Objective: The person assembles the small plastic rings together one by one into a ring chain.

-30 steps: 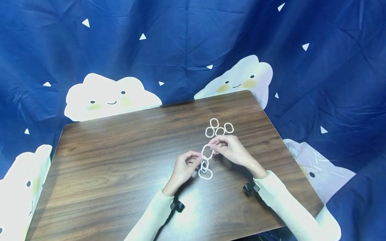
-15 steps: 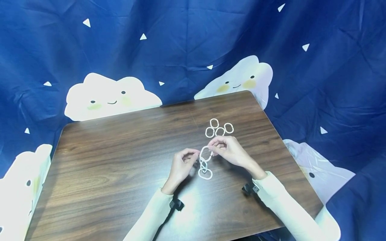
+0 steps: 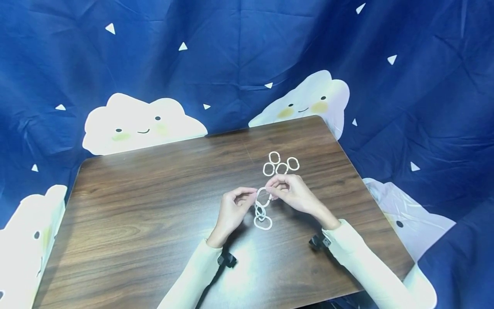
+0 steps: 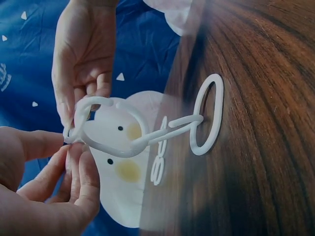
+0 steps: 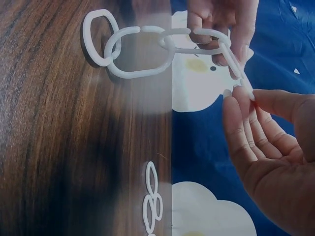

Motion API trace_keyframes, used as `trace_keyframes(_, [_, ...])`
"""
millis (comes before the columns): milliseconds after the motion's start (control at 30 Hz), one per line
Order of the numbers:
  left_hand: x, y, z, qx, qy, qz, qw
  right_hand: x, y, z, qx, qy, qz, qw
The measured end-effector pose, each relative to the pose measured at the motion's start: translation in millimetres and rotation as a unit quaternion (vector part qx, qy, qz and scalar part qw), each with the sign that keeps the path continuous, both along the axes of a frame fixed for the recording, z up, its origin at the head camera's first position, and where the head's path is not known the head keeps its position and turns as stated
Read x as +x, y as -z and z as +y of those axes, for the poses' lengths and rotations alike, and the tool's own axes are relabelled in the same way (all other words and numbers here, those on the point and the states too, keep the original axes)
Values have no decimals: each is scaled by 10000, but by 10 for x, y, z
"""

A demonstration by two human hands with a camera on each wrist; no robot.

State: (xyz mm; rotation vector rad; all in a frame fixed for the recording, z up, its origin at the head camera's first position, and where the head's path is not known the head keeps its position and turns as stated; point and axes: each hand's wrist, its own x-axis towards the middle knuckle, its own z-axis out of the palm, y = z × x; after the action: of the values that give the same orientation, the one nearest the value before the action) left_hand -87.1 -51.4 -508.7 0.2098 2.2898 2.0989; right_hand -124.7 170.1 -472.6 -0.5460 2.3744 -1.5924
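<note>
Between my hands hangs a short chain of white plastic oval links. My right hand (image 3: 295, 193) pinches the top link (image 5: 230, 59) between thumb and fingertips. From the other side, my left hand (image 3: 233, 210) pinches near where that link meets the one below, as the left wrist view shows; the fingertips of both hands are close together. The second link (image 4: 106, 149) runs down from there, and small gaps show in the links. At the chain's lower end, the last link (image 3: 263, 228) lies at the tabletop, just in front of the hands.
Several loose white links (image 3: 274, 157) lie in a loose cluster beyond my right hand. The brown wood-grain table (image 3: 154, 206) extends widely to the left. A blue curtain with clouds (image 3: 239, 51) surrounds the far and side edges. Each sleeve cuff carries a small black camera (image 3: 227, 260).
Both hands have shifted slightly left with the top link. My left fingertips have moved up along its side from the lower joint. The bottom link and loose links have stayed put.
</note>
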Motion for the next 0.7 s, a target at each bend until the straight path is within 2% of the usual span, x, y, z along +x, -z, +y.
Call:
trace_keyframes(400, [0,22,-15,-136,47,-47,9999,-33,-2,-16,58,-201,53,9998])
trace_keyframes(700, [8,5,-34,-42,58,-65,10000,-190,-46,86,-78,-183,-81,9998])
